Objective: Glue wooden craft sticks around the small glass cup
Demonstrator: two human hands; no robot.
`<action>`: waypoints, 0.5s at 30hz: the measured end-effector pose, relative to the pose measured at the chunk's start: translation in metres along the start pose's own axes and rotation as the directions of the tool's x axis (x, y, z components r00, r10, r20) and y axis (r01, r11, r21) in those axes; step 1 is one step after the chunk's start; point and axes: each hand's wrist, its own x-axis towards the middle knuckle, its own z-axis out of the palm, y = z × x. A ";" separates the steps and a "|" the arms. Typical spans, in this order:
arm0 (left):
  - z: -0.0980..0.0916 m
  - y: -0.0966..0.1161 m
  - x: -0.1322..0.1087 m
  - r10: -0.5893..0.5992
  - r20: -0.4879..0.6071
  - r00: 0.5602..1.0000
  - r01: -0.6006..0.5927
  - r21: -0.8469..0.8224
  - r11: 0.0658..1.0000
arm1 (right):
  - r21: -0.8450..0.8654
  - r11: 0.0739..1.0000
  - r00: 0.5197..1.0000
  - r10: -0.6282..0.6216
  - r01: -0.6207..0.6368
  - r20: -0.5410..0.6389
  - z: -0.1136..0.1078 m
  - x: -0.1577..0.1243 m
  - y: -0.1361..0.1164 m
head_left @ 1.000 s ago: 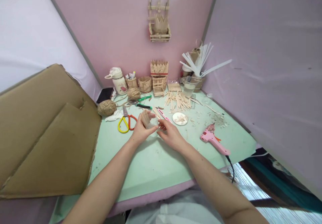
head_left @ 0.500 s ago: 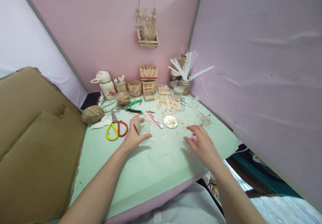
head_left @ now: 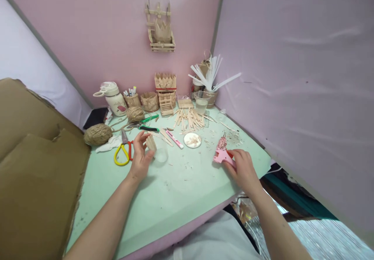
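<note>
My left hand [head_left: 140,156] holds a small clear plastic cup [head_left: 159,153] on its side, with wooden sticks stuck to part of its wall, just above the mint-green table [head_left: 181,190]. Its fingers curl round the stick-covered side. My right hand [head_left: 243,169] is closed on the handle of a pink glue gun [head_left: 222,153] lying near the table's right edge, nozzle pointing away from me.
Yellow-and-red scissors [head_left: 122,153], green pliers [head_left: 147,122], two twine balls [head_left: 97,134], a pink cutter [head_left: 174,138], a small white dish [head_left: 192,139] and loose sticks [head_left: 188,118] lie behind. Stick-built pots [head_left: 165,92] and a jar stand at the wall. Cardboard [head_left: 35,166] lies left.
My right hand left the cup, swept right across the table and took hold of the glue gun. The left hand kept the cup and tipped it; the view swung right.
</note>
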 end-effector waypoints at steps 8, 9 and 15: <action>0.000 -0.002 0.000 -0.055 -0.019 0.998 0.054 -0.020 0.998 | -0.061 0.989 0.975 -0.146 0.138 -0.167 -0.003 0.019 0.005; 0.000 -0.003 -0.001 -0.065 -0.004 0.998 0.065 -0.017 0.998 | -0.060 0.992 0.982 -0.120 0.112 -0.149 -0.002 0.026 0.010; -0.001 -0.003 -0.004 -0.170 0.108 0.980 0.169 0.017 0.986 | -0.095 0.988 0.991 0.124 -0.118 0.060 0.014 0.077 0.062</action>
